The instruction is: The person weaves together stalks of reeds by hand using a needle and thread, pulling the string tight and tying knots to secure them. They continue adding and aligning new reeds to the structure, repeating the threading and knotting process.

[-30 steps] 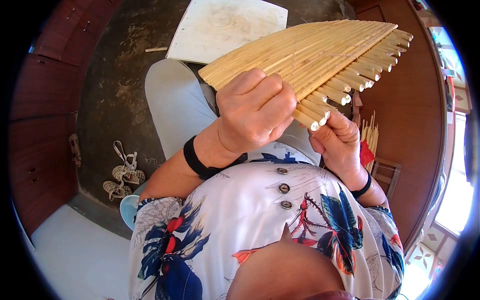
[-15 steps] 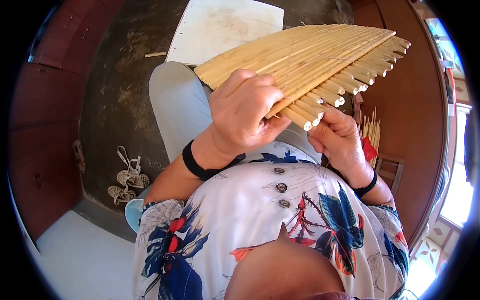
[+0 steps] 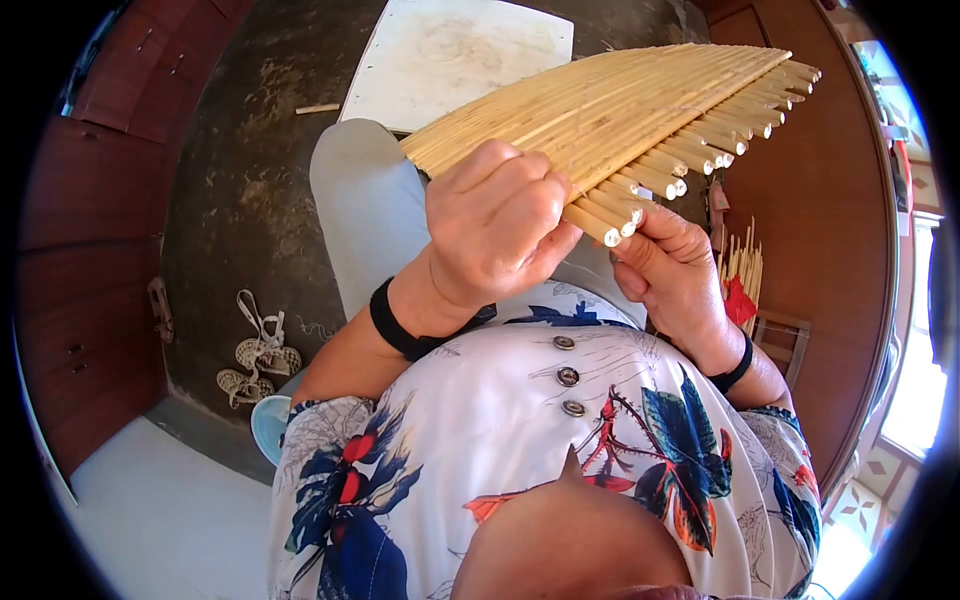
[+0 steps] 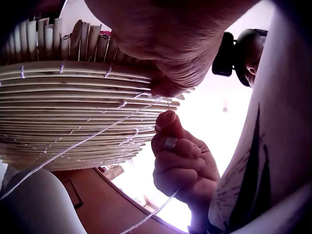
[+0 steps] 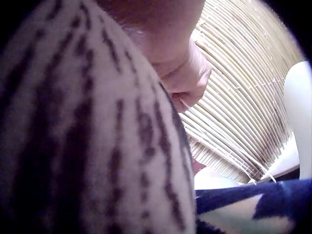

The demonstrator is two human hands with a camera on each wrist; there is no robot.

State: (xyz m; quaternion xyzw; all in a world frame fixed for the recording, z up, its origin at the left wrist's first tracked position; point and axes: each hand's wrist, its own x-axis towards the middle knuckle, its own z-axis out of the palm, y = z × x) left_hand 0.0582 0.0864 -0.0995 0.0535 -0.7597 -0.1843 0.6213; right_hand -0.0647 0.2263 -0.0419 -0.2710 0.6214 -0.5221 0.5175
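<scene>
The left hand curls over the near edge of the reed mat, gripping its lowest sticks above the lap. Just beside it, the right hand pinches the same corner from beneath; its fingers are partly hidden under the mat. A thin white string trails off the underside. Beyond, the mat fans out over a pale board on the floor.

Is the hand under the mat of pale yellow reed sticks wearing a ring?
Yes, in the left wrist view a silver ring sits on a finger of the right hand below the mat of pale yellow reed sticks.
</scene>
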